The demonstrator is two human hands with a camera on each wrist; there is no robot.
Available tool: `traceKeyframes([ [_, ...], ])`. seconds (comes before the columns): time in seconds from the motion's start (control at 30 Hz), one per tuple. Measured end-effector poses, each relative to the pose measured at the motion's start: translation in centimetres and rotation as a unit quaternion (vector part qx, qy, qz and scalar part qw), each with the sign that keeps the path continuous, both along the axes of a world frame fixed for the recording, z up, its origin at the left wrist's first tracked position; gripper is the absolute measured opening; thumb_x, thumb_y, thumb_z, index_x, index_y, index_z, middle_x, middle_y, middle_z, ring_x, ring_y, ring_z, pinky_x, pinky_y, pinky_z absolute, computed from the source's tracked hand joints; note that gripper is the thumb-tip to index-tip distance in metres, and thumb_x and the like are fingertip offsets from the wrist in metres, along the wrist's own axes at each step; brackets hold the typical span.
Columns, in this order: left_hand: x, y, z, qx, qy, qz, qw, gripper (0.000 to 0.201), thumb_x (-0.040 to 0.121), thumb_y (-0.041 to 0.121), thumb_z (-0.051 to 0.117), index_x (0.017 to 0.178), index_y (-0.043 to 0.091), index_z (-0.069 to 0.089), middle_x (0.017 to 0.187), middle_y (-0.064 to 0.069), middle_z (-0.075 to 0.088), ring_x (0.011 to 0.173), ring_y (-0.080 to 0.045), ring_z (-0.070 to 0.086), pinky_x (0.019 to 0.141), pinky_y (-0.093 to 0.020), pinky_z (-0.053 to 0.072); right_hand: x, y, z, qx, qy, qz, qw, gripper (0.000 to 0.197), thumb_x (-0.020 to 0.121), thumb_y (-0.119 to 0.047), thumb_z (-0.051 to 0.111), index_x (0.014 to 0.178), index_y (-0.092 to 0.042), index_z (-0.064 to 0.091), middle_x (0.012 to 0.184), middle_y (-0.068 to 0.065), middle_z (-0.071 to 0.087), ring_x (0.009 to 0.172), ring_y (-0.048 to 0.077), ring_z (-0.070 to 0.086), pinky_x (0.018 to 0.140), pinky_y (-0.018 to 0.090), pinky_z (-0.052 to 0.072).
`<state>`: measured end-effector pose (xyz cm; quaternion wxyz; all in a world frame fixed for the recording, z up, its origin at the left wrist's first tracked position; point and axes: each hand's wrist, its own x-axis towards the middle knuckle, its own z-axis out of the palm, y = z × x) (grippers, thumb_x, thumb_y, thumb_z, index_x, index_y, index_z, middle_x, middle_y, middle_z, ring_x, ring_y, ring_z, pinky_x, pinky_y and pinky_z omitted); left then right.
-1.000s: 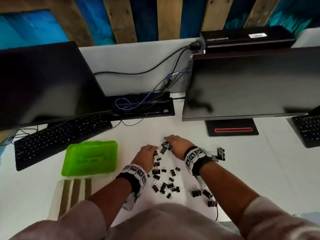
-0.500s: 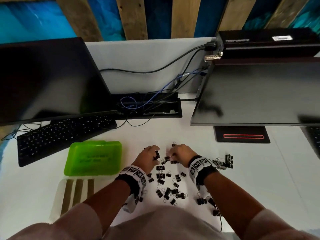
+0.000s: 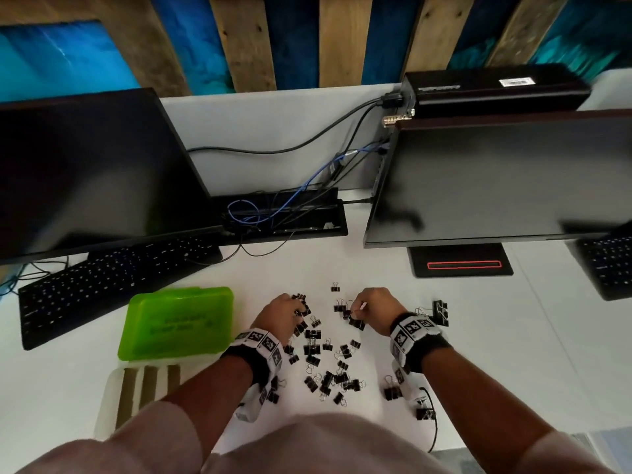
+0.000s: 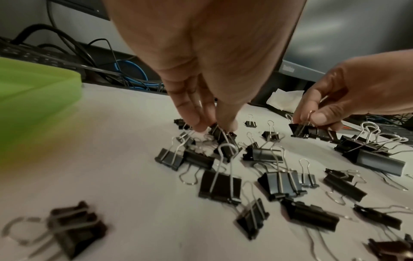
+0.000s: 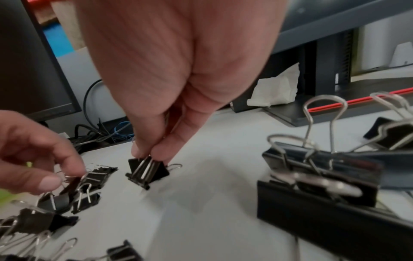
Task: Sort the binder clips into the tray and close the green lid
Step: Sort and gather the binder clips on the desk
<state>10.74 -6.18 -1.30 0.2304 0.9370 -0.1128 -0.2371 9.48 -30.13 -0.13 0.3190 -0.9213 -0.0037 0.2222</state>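
White desk: binder clips [image 3: 328,367] scattered between both hands [image 3: 372,307], each pinching one.

The person wears a loose top of pale, pinkish-beige cloth, its sleeves [image 3: 564,449] pushed up so that both forearms are bare. Each wrist carries a black band: the left wristband [image 3: 263,350] and the right wristband [image 3: 415,333] alike bear white squares printed with black-and-white coded markers. Under each wrist hangs a small white camera unit, also marked. A thin black cable [image 3: 434,425] trails from the right unit.
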Motion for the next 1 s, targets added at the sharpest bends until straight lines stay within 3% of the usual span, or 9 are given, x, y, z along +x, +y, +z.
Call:
traceKeyframes([
  [0.1, 0.4, -0.4, 0.5, -0.021, -0.027, 0.021, 0.999, 0.017, 0.088, 0.025, 0.060, 0.101, 0.021, 0.069, 0.102, 0.001, 0.064, 0.092, -0.013, 0.059, 0.082, -0.023, 0.047, -0.3, 0.3, 0.6, -0.011, -0.023, 0.018, 1.000, 0.007, 0.083, -0.011, 0.064, 0.083, -0.010, 0.071, 0.097, 0.003, 0.069, 0.081, 0.012, 0.059, 0.077, 0.022, 0.048],
  [0.2, 0.5, -0.5, 1.3, -0.055, -0.033, 0.063, 0.996, 0.013, 0.086, 0.026, 0.062, 0.094, 0.022, 0.072, 0.089, 0.009, 0.063, 0.078, -0.003, 0.054, 0.068, -0.007, 0.039, -0.8, 0.0, 1.0, -0.013, -0.038, 0.008, 0.999, 0.009, 0.081, -0.011, 0.064, 0.079, -0.011, 0.073, 0.094, 0.004, 0.071, 0.086, 0.018, 0.065, 0.080, 0.028, 0.054],
  [0.33, 0.3, -0.2, 2.1, -0.109, -0.039, 0.087, 0.989, 0.011, 0.083, 0.024, 0.064, 0.086, 0.022, 0.074, 0.082, 0.007, 0.068, 0.079, -0.007, 0.062, 0.072, -0.014, 0.047, -1.6, 0.0, 1.3, -0.019, -0.038, 0.014, 0.999, 0.007, 0.081, -0.012, 0.066, 0.080, -0.010, 0.073, 0.094, 0.004, 0.071, 0.087, 0.019, 0.066, 0.082, 0.031, 0.055],
  [0.5, -0.4, 0.7, 1.9, -0.152, -0.018, 0.111, 0.982, 0.006, 0.078, 0.011, 0.066, 0.082, 0.013, 0.070, 0.079, -0.005, 0.070, 0.071, -0.010, 0.060, 0.061, -0.002, 0.043, -2.7, 0.6, 1.7, -0.017, -0.043, 0.009, 0.999, 0.008, 0.082, -0.012, 0.066, 0.080, -0.011, 0.073, 0.094, 0.004, 0.071, 0.086, 0.017, 0.066, 0.081, 0.028, 0.054],
  [0.7, -1.1, 1.2, 1.3, -0.192, 0.022, 0.104, 0.976, 0.019, 0.087, 0.011, 0.057, 0.098, 0.025, 0.063, 0.092, 0.001, 0.064, 0.076, -0.015, 0.062, 0.064, -0.018, 0.050, -3.6, 1.5, 2.2, -0.034, -0.054, 0.052, 0.997, 0.010, 0.083, -0.013, 0.064, 0.082, -0.008, 0.073, 0.098, 0.006, 0.070, 0.090, 0.021, 0.064, 0.081, 0.026, 0.050],
  [0.77, -1.4, 1.1, 1.5, -0.194, 0.034, 0.077, 0.977, 0.019, 0.091, 0.012, 0.054, 0.102, 0.023, 0.065, 0.100, 0.004, 0.064, 0.082, -0.012, 0.061, 0.067, -0.016, 0.047, -3.9, 2.0, 2.2, -0.028, -0.062, 0.071, 0.995, 0.009, 0.082, -0.012, 0.063, 0.079, -0.007, 0.071, 0.111, 0.007, 0.065, 0.097, 0.020, 0.063, 0.088, 0.030, 0.050],
  [0.87, -2.0, 0.8, 1.8, -0.202, 0.040, 0.023, 0.978, 0.021, 0.093, 0.013, 0.050, 0.097, 0.028, 0.064, 0.108, 0.002, 0.064, 0.081, -0.010, 0.059, 0.072, -0.020, 0.048, -4.1, 3.0, 2.5, -0.013, -0.049, 0.103, 0.993, 0.011, 0.080, -0.009, 0.062, 0.077, -0.012, 0.072, 0.141, 0.001, 0.047, 0.110, 0.013, 0.059, 0.092, 0.022, 0.044],
  [0.93, -2.5, 0.6, 1.9, -0.228, 0.078, 0.014, 0.971, 0.025, 0.094, 0.012, 0.047, 0.092, 0.033, 0.062, 0.104, 0.003, 0.060, 0.082, -0.011, 0.057, 0.077, -0.029, 0.056, -4.2, 3.9, 2.7, -0.005, -0.041, 0.129, 0.991, 0.010, 0.080, -0.009, 0.063, 0.079, -0.013, 0.072, 0.146, -0.003, 0.041, 0.111, 0.011, 0.059, 0.089, 0.019, 0.041],
  [1.0, -2.9, 0.5, 1.8, -0.253, 0.104, 0.015, 0.962, 0.028, 0.093, 0.009, 0.047, 0.090, 0.034, 0.061, 0.093, 0.006, 0.055, 0.082, -0.013, 0.054, 0.080, -0.036, 0.056, -4.2, 4.7, 2.9, -0.001, -0.046, 0.153, 0.987, 0.007, 0.080, -0.009, 0.065, 0.080, -0.011, 0.073, 0.140, -0.002, 0.050, 0.109, 0.014, 0.060, 0.088, 0.018, 0.040],
])
